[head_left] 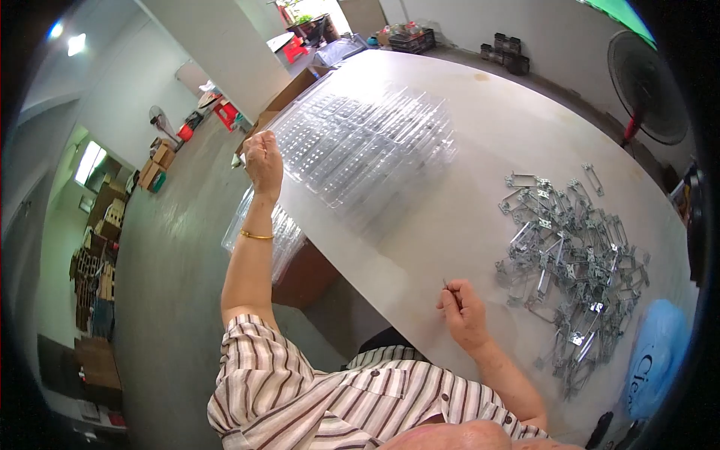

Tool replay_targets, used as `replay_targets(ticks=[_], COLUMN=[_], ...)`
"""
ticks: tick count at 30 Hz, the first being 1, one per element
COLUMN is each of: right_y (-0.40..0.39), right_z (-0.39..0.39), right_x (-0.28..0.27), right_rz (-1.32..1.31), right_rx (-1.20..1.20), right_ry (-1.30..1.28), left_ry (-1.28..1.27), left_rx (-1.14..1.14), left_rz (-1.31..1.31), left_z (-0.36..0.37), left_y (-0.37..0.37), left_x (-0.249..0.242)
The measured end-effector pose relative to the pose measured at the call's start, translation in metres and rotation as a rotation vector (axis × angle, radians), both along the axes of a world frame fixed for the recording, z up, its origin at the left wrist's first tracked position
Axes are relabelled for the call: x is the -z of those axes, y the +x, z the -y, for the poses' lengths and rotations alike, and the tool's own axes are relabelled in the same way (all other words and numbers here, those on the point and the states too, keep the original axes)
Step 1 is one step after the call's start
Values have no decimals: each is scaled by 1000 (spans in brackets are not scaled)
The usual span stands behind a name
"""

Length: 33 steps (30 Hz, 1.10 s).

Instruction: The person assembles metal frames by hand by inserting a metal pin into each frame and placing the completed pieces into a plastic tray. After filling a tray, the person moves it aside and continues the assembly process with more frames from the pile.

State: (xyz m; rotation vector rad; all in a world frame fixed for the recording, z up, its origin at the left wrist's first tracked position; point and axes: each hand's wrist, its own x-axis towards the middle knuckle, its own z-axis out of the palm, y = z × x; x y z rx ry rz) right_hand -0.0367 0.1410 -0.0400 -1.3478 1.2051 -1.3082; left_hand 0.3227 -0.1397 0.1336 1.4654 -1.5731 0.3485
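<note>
Trays gleam, clear and ridged; left fingers grip one, right fingers a thin piece.

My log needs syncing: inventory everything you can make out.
Table: one, whitish, centre
Clear trays: count unclear, transparent, table's far left
Metal brackets: many, grey, table's right
Bag: one, blue, table's right edge
Fans: two, dark, right edge and left background
Stools: at least two, red, background
Cardboard boxes: several, brown, left background
Crate: one, black, beyond table
Bracelet: one, gold, left wrist
Shirt: one, striped, bottom
Left hand: one, bare, closed on trays' left edge
Right hand: one, bare, pinching small piece, table's near edge
</note>
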Motion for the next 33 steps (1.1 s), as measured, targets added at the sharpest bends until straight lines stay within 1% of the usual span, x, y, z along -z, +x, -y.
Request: replay_targets(ticks=[2,3,4,5,6,7,8,10,11,13,14,16,17,21,23,26,30,33], right_y=[-1,-1,-1,0,0,1,1,3,4,4,3,2,3,2,2,3,4,4], right_z=[0,-1,-1,0,1,1,0,1,0,0,0,0,0,0,-1,-1,0,0], right_x=[-4,-6,-4,-1,0,-1,-5,-11,-13,-14,-14,-14,-13,-9,-8,-9,-9,-7], right_rz=[-18,-31,-36,-20,-6,-14,12,27,14,-4,-2,-5,3,10,8,9,9,-1], right_rx=[-14,-15,-34,-21,-9,-28,-22,-29,-12,-1,-2,-5,-4,-6,-1,5,11,9], right_ry=[18,37,33,32,31,26,51,72,79,82,71,56,55,55,55,61,64,53], left_ry=[-168,-99,-103,-26,48,257,244,344,334,315,309,358,319,369,478,539,555,602], left_rx=[-82,-127,-146,-116,-80,-33,-47,-12,-19,6,4,4,17,9,-5,43,58,109], left_rz=[-83,-181,-185,-452,-721,-920,-932,-1208,-1218,-1115,-1123,-965,-938,-896,-856,-833,-855,-879], left_z=[6,17,33,49,52,19,17,18,17,16,15,14,15,13,13,15,8,5], left_y=[23,48,68,89,104,74,67,63,59,50,48,46,47,45,43,47,42,42], left_x=[12,21,39,58,67,43,48,55,60,62,61,55,53,40,38,42,35,31])
